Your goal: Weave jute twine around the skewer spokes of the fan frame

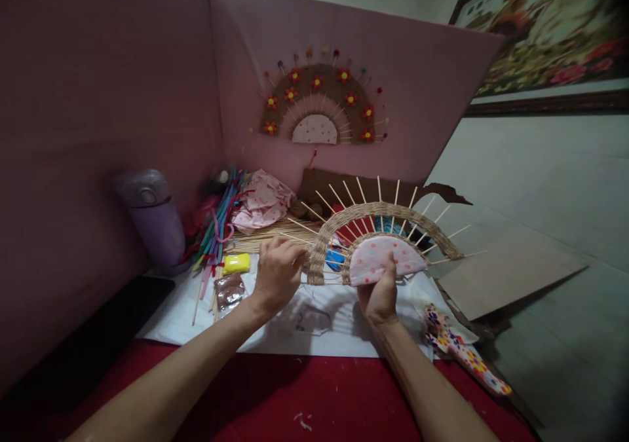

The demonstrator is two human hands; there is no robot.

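Observation:
My right hand (381, 298) grips a half-round fan-shaped craft piece from below, thumb on its white half-disc (368, 262) with pink dots. Thin wooden sticks (361, 192) radiate from the disc, and a woven twine band (318, 258) arches across them. A narrow row of twine also hugs the disc's curved rim. At the left end of the band is my left hand (278, 268), its fingers closed together; what they pinch is hidden. A finished-looking similar piece (317, 78), with red and yellow flowers and coloured tips, hangs on the pink board.
A purple bottle (154, 222) stands left of coloured pipe cleaners (226, 209) and crumpled dotted cloth (265, 200). A yellow packet (236, 263) and a brown packet (230, 293) lie on white paper (314, 337). A flower-patterned object (472, 360) and cardboard (511, 275) are at right.

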